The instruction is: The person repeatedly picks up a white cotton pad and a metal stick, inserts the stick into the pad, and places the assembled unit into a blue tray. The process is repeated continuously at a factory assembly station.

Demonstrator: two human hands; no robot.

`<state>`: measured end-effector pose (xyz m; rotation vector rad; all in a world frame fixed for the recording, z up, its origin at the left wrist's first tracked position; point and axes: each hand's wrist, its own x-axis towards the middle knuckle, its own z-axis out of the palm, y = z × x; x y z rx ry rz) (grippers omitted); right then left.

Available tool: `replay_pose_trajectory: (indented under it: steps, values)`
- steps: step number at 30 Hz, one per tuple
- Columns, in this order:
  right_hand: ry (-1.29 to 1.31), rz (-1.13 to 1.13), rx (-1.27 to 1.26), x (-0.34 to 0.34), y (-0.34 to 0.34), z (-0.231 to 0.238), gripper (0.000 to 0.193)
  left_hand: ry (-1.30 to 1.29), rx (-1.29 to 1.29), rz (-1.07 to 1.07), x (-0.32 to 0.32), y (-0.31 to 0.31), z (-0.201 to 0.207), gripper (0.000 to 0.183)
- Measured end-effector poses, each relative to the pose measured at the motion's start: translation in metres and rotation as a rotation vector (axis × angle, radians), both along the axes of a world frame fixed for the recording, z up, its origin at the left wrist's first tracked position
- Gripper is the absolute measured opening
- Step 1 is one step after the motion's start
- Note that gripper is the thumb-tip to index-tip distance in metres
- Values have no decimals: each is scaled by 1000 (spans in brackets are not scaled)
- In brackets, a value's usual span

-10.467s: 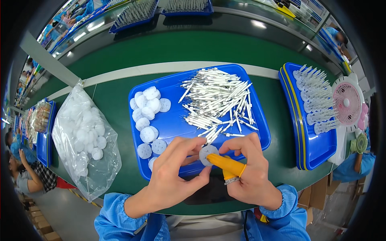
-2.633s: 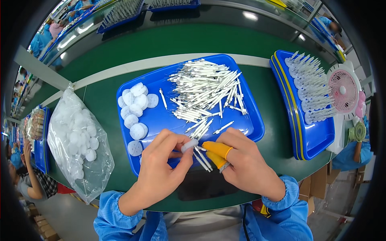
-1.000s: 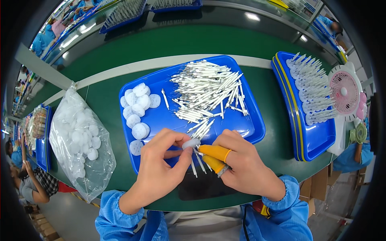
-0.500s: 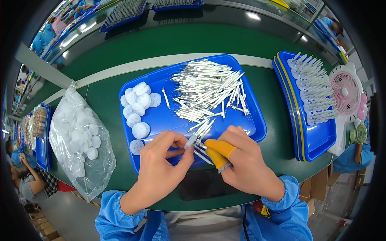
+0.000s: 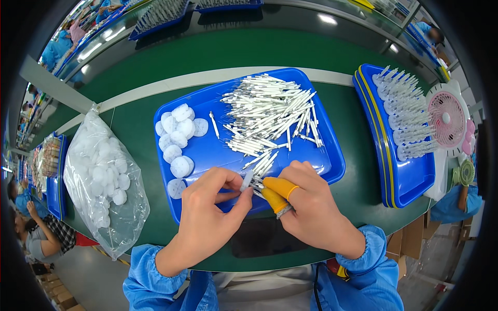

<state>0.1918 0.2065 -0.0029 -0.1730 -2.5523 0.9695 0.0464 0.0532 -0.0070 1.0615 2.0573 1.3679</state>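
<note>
My left hand (image 5: 210, 210) pinches a translucent white disc (image 5: 247, 181) between thumb and forefinger, tilted nearly edge-on. Against it, my right hand (image 5: 316, 212), with yellow covers on two fingers, grips a thin white rod with a metallic end (image 5: 258, 183); its far end is hidden by the fingers. Both hands meet over the near edge of a blue tray (image 5: 210, 158). A heap of slim white rods (image 5: 270, 111) fills the tray's far right part. Several round translucent discs (image 5: 179, 127) lie along its left side, with one lone rod (image 5: 213, 124) beside them.
A clear plastic bag (image 5: 104, 176) of discs lies left on the green table. Stacked blue trays (image 5: 412, 184) at right hold rows of discs with rods upright in them. A pink and white fan (image 5: 446, 119) stands beyond. A dark flat object (image 5: 264, 238) lies before me.
My right hand has shifted slightly left, bringing the rod closer to the disc. The disc has turned a little in my left hand, which otherwise stays put.
</note>
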Motion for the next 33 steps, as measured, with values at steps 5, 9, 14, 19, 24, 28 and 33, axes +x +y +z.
replay_pose_trajectory:
  steps: [5,9,14,19,24,28,33]
  values:
    - [-12,-29,-38,4,-1,5,38,3,4,-1,-1,0,1,12]
    - [14,-26,-53,4,-3,1,37,-8,-2,-4,-1,1,3,12]
    - [28,-39,-42,3,-3,0,36,-63,7,32,1,1,4,11]
    - [20,-39,-51,2,-3,-1,35,-59,-2,5,0,0,4,11]
    - [-1,-37,-66,-1,-11,-1,34,45,31,-30,2,1,2,13]
    - [-36,-38,-89,-1,-13,0,34,202,67,-14,5,0,-3,20]
    - [117,-102,-120,0,-19,-4,35,253,96,0,8,0,0,20]
